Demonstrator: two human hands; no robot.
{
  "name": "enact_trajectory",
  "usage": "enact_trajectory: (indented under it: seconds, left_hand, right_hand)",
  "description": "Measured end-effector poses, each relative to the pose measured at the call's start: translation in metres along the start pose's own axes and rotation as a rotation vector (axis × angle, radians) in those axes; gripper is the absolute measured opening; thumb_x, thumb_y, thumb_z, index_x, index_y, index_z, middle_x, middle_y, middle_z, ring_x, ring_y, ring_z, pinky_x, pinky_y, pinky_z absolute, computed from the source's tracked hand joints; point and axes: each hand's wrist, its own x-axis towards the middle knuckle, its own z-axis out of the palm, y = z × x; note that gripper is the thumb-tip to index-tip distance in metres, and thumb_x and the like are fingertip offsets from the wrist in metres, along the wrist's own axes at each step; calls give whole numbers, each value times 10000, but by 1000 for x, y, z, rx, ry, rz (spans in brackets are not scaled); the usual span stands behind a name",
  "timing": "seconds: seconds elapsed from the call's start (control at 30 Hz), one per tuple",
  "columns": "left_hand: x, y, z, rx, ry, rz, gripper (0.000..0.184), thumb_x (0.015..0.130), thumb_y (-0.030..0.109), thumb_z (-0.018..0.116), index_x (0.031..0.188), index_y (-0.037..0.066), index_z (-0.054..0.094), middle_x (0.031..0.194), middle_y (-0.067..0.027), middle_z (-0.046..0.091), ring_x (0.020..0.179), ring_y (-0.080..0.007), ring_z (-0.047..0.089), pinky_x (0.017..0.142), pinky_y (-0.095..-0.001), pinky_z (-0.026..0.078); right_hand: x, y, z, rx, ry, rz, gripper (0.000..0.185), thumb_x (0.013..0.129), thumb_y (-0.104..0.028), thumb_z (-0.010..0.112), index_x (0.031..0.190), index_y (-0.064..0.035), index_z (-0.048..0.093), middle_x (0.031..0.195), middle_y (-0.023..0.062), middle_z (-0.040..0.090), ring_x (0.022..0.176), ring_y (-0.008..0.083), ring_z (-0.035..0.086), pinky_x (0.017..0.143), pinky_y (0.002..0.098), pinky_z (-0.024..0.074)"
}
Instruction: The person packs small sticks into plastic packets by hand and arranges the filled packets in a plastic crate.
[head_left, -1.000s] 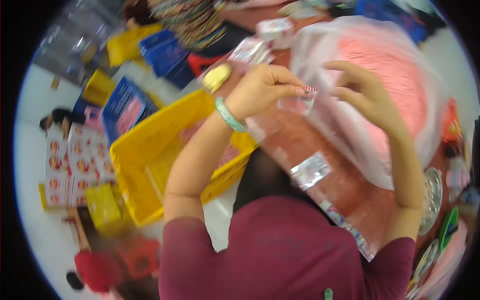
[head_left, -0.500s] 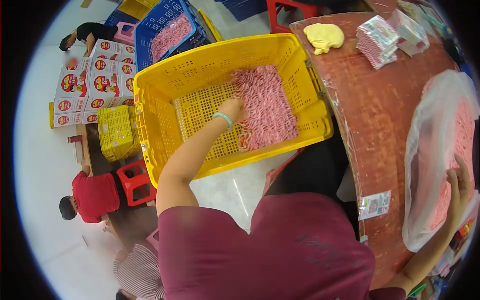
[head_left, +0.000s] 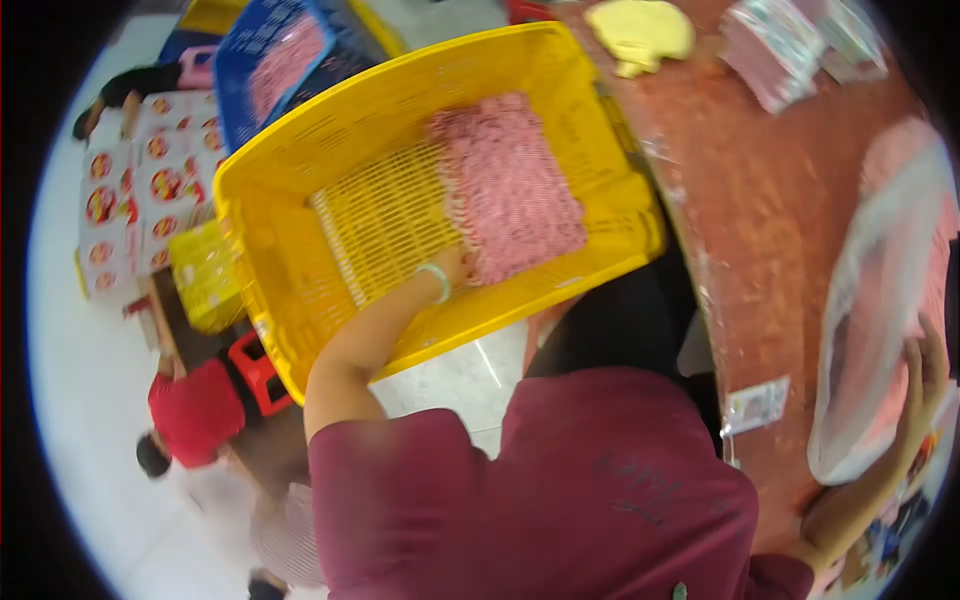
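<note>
My left hand (head_left: 453, 268), with a pale green bangle at its wrist, reaches into a yellow crate (head_left: 290, 130). It touches the lower near edge of a block of tightly packed pink packets (head_left: 520, 190); blur hides its fingers. The packets fill the crate's right part, and the slatted floor shows to their left. Over on the table, my right hand (head_left: 925, 375) lies with fingers stretched out against a clear plastic bag (head_left: 850, 330) that holds pink contents.
On the red-brown table (head_left: 740, 220) lie a yellow cloth-like piece (head_left: 640, 32), stacked packets (head_left: 770, 50) and a single packet (head_left: 757, 404). A blue crate (head_left: 238, 85) with pink contents stands behind. At left are printed cartons (head_left: 150, 180), a red stool (head_left: 258, 372) and other people.
My left hand has moved down along the packets' edge toward the crate's near side. The view has shifted, and the crate appears higher and more to the left. My right hand stays at the bag.
</note>
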Motion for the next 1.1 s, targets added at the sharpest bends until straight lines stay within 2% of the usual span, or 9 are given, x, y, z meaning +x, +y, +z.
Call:
enact_trajectory:
  seconds: [0.17,0.2,0.27,0.33,0.43,0.47,0.5,0.53,1.1]
  left_hand:
    - [12,53,-61,495,-411,280,333,827,355,666,940,48,726,973,-213,693,910,-343,670,778,-429,523]
    - [-3,92,-84,598,-209,109,287,845,292,660,955,31,708,887,-212,687,866,-363,659,771,-430,512]
    - [-29,149,-109,291,445,259,183,818,180,696,861,3,683,816,-182,680,812,-368,646,770,-447,494]
    - [-93,259,-134,149,707,676,102,846,63,634,759,12,616,737,-164,633,745,-360,607,704,-448,475]
    - [-127,357,-91,102,674,1251,165,838,171,675,758,53,591,786,-132,613,743,-331,577,666,-460,434]
    - [-139,385,-71,129,477,1086,246,806,274,709,792,65,580,807,-112,587,753,-313,556,670,-441,417]
    - [-142,401,-40,100,608,1177,300,788,340,719,811,81,570,831,-102,565,795,-305,535,693,-425,404]
    - [-150,418,-24,121,525,1161,315,799,320,704,964,73,601,914,-114,556,860,-321,516,746,-438,394]
    - [-147,442,30,160,656,1069,127,822,107,596,914,56,525,946,-154,507,879,-349,497,734,-458,398]
  right_hand:
    - [-18,-24,-8,107,128,40,313,931,-38,581,1240,5,594,1042,62,616,974,128,583,873,270,487]
    - [-24,-30,-6,61,168,20,290,935,-48,580,1221,-6,605,1029,58,620,965,122,583,867,260,483]
    - [-35,-25,-10,-23,217,-62,262,916,-56,607,1173,-31,645,963,32,649,915,98,597,833,250,479]
    - [-48,-16,-11,50,281,-68,237,902,-66,625,1133,-35,669,970,34,674,906,101,613,823,250,483]
    - [-54,-10,-6,80,323,-111,217,894,-70,638,1105,-39,679,993,54,690,904,120,632,813,250,486]
    - [-58,-12,-5,42,339,-135,212,896,-72,638,1101,-40,680,989,57,690,900,123,633,810,252,488]
    - [-63,-13,-3,3,354,-157,207,897,-74,638,1097,-42,681,985,60,690,895,126,634,806,254,489]
    - [-68,-12,-4,-38,368,-178,202,898,-76,638,1093,-43,683,982,63,689,891,129,635,802,256,491]
    - [-104,18,-23,38,438,-243,194,862,-51,653,1051,-21,689,904,54,662,753,121,577,665,259,460]
